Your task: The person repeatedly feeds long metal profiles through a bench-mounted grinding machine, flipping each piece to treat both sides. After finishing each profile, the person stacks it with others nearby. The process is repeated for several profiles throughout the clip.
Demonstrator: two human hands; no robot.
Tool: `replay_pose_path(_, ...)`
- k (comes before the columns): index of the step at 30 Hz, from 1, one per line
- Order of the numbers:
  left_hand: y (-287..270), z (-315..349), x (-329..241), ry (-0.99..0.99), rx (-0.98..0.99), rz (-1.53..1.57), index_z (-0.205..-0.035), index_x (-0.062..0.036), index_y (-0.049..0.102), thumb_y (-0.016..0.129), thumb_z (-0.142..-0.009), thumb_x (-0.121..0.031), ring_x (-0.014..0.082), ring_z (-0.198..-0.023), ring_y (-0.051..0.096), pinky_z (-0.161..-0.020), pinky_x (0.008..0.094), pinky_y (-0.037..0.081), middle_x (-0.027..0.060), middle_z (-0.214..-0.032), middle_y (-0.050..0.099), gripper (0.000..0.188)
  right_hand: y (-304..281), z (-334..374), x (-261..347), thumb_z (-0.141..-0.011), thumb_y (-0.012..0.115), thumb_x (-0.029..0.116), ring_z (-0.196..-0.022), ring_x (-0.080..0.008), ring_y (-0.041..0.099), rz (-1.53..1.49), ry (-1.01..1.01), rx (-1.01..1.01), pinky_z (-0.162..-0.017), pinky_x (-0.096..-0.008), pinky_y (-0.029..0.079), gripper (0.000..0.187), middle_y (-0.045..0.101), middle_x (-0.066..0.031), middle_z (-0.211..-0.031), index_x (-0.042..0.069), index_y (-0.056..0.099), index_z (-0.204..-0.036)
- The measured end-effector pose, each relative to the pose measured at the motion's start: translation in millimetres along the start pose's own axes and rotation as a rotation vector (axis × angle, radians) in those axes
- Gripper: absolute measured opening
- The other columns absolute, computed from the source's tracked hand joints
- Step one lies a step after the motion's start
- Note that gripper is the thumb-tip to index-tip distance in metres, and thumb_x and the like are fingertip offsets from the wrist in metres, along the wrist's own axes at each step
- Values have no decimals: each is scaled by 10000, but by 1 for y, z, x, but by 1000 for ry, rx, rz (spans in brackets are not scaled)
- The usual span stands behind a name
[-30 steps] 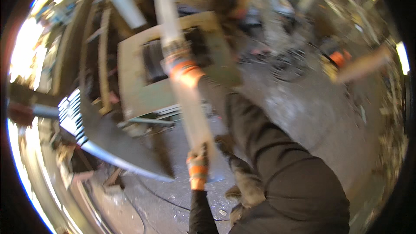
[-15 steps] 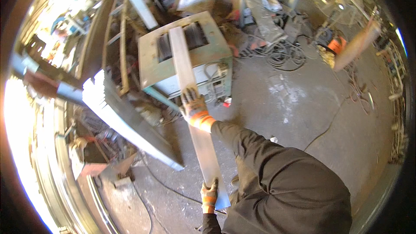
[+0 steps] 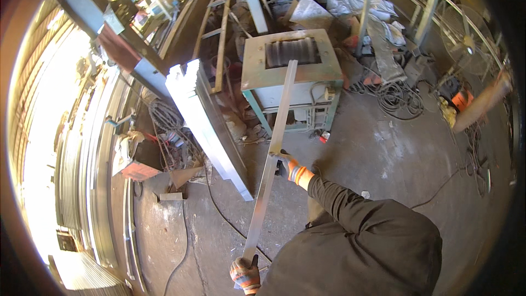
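A long, straight metal bar point(image 3: 267, 183) slants from the lower middle of the picture up to a boxy grey-green machine point(image 3: 257, 77). Its far end is at the front edge of the machine's top opening, where a dark ribbed roller point(image 3: 292, 53) shows; whether the two touch I cannot tell. Around the near end of the bar my left hand point(image 3: 245, 275), in a grey and orange work glove, is closed. My right hand point(image 3: 290, 166), gloved alike, grips the bar about midway along, with its fingers partly hidden behind it.
Left of the bar, a stack of pale metal lengths point(image 3: 205, 126) leans at a slant. Dark cables point(image 3: 219, 208) cross the floor under the bar. Coiled hoses point(image 3: 397, 101) lie right of the machine, near a standing fan point(image 3: 466, 44). More long profiles point(image 3: 82, 170) line the left side.
The bar has been drawn back off the roller toward me and turned from its broad face to a narrower one. My left hand has moved lower; my right hand now wraps the bar. The view has shifted left.
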State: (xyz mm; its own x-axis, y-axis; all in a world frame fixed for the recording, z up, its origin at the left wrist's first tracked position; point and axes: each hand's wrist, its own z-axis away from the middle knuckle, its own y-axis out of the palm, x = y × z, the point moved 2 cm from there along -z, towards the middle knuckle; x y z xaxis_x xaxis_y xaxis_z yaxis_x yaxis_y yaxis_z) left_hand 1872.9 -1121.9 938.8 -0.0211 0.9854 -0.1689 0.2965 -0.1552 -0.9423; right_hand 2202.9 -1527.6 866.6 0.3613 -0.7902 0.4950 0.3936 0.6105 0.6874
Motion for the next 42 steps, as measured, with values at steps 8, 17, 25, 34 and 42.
replay_pose_path(8,32,-189,-28,-88,363,447,-1641,72,497,963,-910,-502,505,-1458,616,-1231,552,510,346,-1575,617,1040,100,-85,-45,-885,1015,293,-1352,-298,695,642,-513,22,-1181,-443,579,921,722,-152,-1465,16,523,-1612)
replay_pose_path(17,37,-647,-156,-233,-283,763,-1450,44,635,780,-1145,-257,255,-1071,756,-950,434,605,210,-1229,818,452,260,-148,-91,-867,971,468,-1621,-524,437,1380,-562,367,-1326,-534,421,1331,398,-350,-1766,31,174,-1839)
replay_pose_path(25,217,-831,140,-784,146,1299,-1054,-139,698,523,-1223,-629,97,-864,484,-751,300,433,-76,-1003,553,547,209,-318,3,-1010,833,478,-1519,-435,602,1491,-429,788,-1271,-494,496,936,598,-269,-1678,42,452,-1746)
replay_pose_path(34,566,-945,286,-685,458,1315,-1235,-154,640,577,-1182,-650,164,-942,458,-796,374,382,-4,-1125,545,503,27,-213,128,-938,862,493,-1468,-448,655,1844,449,-665,-1216,-517,535,939,690,-261,-1584,118,511,-1725)
replay_pose_path(42,652,-987,243,-721,735,1573,-1850,-112,274,482,-1159,-737,408,-1723,334,-1427,589,240,207,-1898,302,954,61,-150,39,-1045,714,587,-1529,-458,602,1682,736,-580,-1261,-538,495,913,604,-266,-1684,106,442,-1772)
